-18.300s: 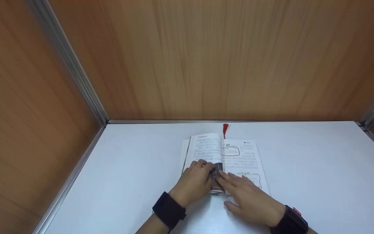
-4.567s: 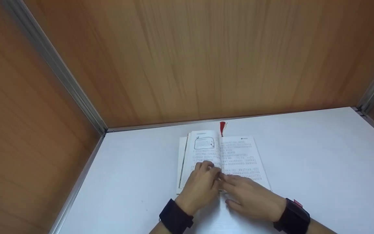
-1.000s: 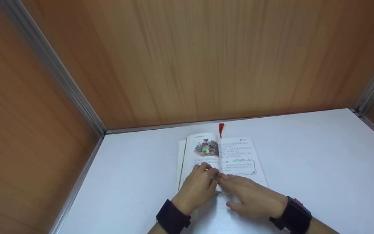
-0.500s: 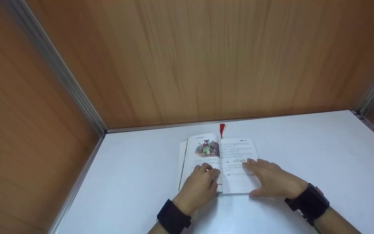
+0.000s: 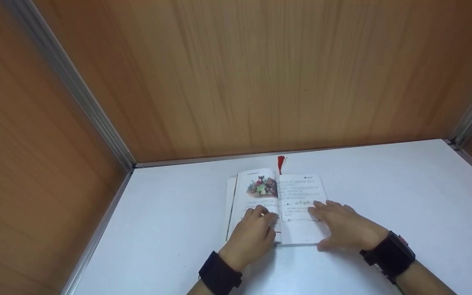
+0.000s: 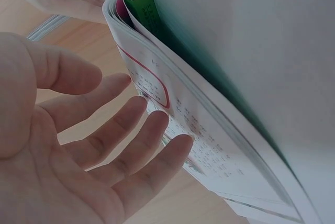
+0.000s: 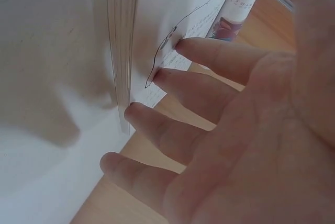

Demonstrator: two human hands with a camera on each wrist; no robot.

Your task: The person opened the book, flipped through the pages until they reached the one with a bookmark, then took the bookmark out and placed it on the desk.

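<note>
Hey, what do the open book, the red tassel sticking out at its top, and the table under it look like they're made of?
Book: paper, matte white printed pages that curl and fan at the edges; the cover edge looks like green card. Tassel: probably thread, a soft red bunch, too small to be sure. Table: smooth white top with a faint sheen, likely laminate or painted board.

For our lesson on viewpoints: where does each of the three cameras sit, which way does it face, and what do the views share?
Head: worn high, facing forward and down at the open book on the white table; shows both hands and wristbands.
Left wrist: under the left hand, facing along its straight fingers to the left page.
Right wrist: under the right hand, facing its fingertips on the right page.
All three share the book.
</note>
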